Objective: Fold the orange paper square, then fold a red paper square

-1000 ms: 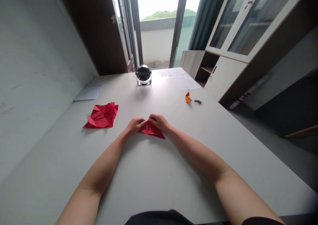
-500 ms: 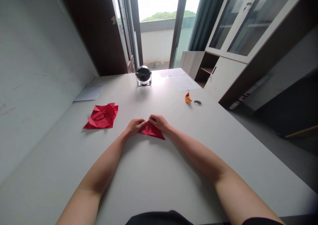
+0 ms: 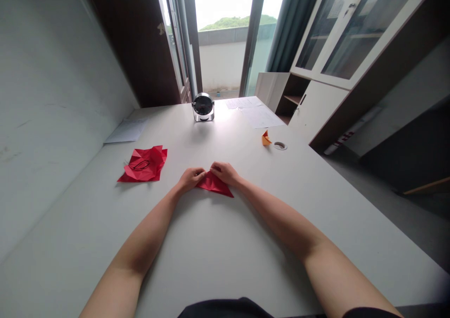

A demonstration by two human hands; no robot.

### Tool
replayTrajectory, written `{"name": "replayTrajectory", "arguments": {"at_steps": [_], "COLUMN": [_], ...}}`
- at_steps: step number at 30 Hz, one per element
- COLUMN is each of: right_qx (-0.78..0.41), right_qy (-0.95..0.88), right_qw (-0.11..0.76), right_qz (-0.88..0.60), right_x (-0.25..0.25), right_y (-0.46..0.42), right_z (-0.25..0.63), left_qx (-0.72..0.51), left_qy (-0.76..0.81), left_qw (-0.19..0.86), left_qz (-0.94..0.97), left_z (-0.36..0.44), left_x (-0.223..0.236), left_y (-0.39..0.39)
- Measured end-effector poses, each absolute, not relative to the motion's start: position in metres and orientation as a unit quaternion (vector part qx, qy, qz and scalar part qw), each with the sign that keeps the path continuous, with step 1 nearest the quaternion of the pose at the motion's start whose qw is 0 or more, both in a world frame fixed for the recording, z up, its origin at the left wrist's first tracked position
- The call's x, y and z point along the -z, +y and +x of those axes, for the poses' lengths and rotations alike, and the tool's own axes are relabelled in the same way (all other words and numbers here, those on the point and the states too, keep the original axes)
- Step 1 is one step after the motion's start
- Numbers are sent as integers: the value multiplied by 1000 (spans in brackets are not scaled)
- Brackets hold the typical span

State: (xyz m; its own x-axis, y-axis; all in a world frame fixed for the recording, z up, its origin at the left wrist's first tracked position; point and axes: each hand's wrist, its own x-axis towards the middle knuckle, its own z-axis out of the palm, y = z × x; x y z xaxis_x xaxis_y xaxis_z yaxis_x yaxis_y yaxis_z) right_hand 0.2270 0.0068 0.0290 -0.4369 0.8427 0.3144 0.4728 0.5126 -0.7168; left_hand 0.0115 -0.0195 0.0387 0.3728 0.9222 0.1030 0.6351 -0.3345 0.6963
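Note:
A folded piece of red paper (image 3: 215,185), roughly triangular, lies on the white table between my hands, one pointed corner toward the lower right. My left hand (image 3: 192,177) pinches its upper left edge between thumb and fingers. Close beside it, my right hand (image 3: 225,172) grips the top edge, fingertips nearly meeting those of the left. Parts of the paper are hidden under both hands. To the left rests a larger creased sheet of red paper (image 3: 151,161) with a thin black loop (image 3: 141,165) on top.
A round black and silver device (image 3: 203,107) on a stand is at the table's far side. An orange folded paper piece (image 3: 266,138) sits by a round cable hole (image 3: 280,145) at right. White sheets (image 3: 262,114) lie at the back right, more papers (image 3: 126,131) by the left wall.

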Motion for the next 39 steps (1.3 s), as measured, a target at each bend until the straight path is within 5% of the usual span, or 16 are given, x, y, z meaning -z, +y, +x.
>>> {"name": "replayTrajectory", "arguments": {"at_steps": [39], "right_qx": [-248], "right_qy": [-744], "right_qw": [397], "right_qz": [-476], "right_x": [-29], "right_y": [8], "right_z": [232], "left_qx": [-278], "left_qy": [516], "left_qw": [315], "left_qz": [746], "left_z": [15], "left_x": [-43], "left_y": [-23]}}
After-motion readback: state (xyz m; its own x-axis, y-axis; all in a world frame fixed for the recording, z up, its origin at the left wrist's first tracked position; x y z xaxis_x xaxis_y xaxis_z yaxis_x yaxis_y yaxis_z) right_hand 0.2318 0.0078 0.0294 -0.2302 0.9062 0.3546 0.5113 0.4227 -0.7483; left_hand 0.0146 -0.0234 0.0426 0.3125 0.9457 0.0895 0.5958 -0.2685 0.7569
